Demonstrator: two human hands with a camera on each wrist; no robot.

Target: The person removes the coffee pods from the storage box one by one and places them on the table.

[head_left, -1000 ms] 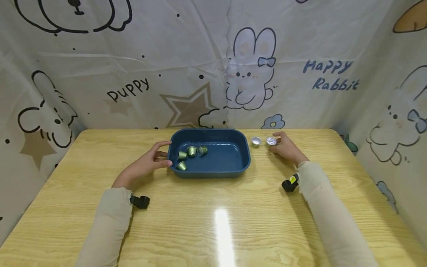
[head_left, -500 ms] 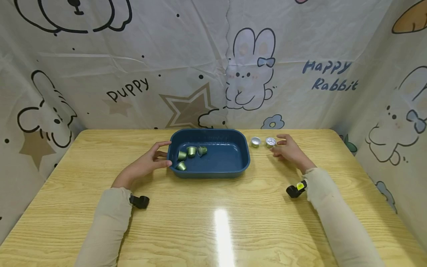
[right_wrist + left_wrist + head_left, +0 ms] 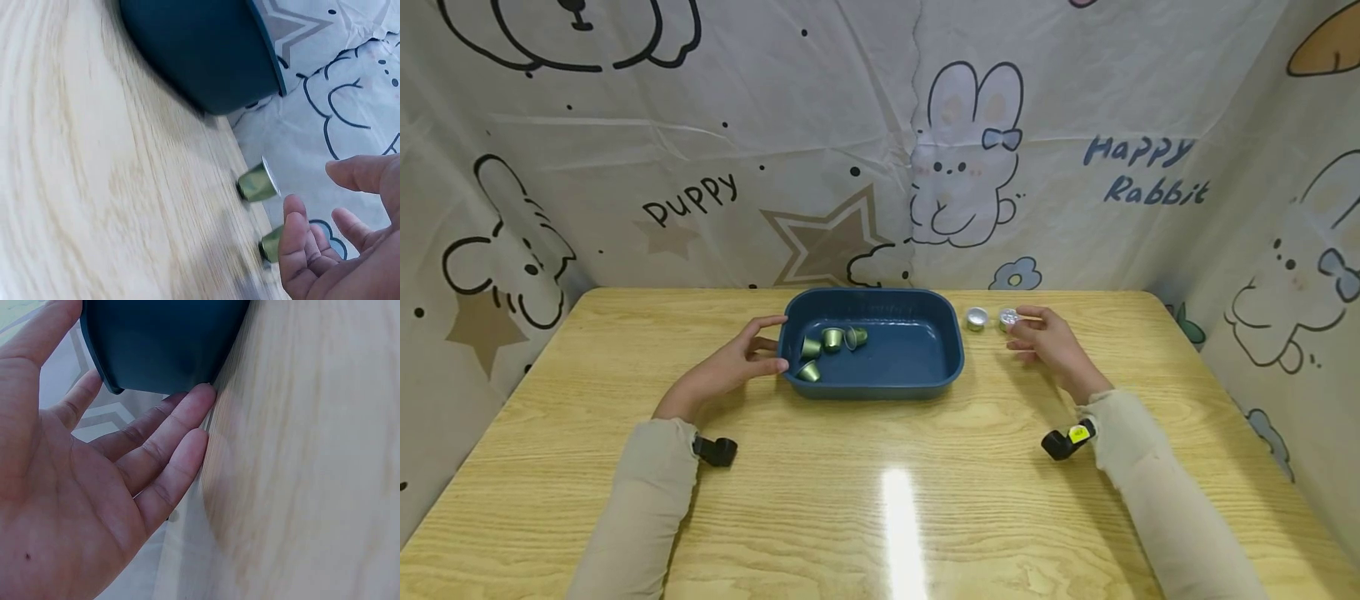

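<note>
A dark blue rectangular tub [image 3: 910, 385] stands at the back of the table, with several green coffee capsules [image 3: 832, 339] lying in its left part. My left hand [image 3: 722, 371] rests against the tub's left end, thumb and forefinger on its rim; the left wrist view shows the fingers extended. Right of the tub, two more coffee capsules stand foil side up: a nearer capsule [image 3: 977, 318] and a right-hand capsule [image 3: 1006, 317], partly behind my fingers. My right hand [image 3: 1052, 346] hovers beside that right-hand capsule [image 3: 270, 244], fingers loosely bent and parted, gripping nothing.
Pale wood table [image 3: 820, 500] spreads in front of the tub and both arms. A printed cloth [image 3: 850, 125] hangs close behind the table's back edge and at its sides. Each wrist carries a small black camera [image 3: 1063, 440].
My right hand has drawn back to the right and toward me from the right-hand capsule, which stays standing. Its fingers now partly cover that capsule. The left hand and tub hold still.
</note>
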